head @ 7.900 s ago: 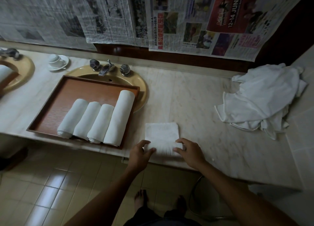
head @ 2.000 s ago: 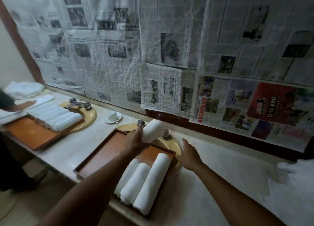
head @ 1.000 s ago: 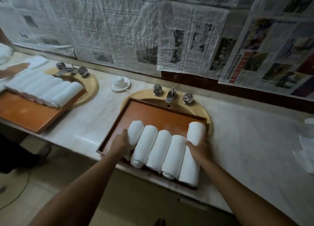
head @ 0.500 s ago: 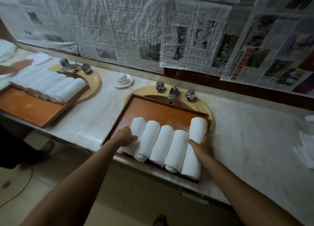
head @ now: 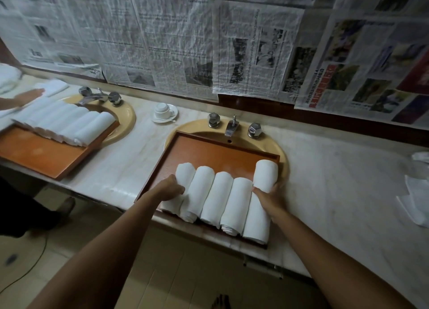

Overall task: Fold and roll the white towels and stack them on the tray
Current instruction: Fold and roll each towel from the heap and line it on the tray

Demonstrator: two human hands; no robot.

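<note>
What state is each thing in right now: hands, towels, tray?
left hand: gripping the leftmost rolled towel
right hand: gripping the rightmost rolled towel
middle three towels: rolled, lying side by side
tray: on the sink, far half bare
cup: upside down on saucer

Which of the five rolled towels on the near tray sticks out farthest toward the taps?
The rightmost rolled towel, under the right hand. Its far end reaches well beyond the other four, whose ends line up lower.
</note>
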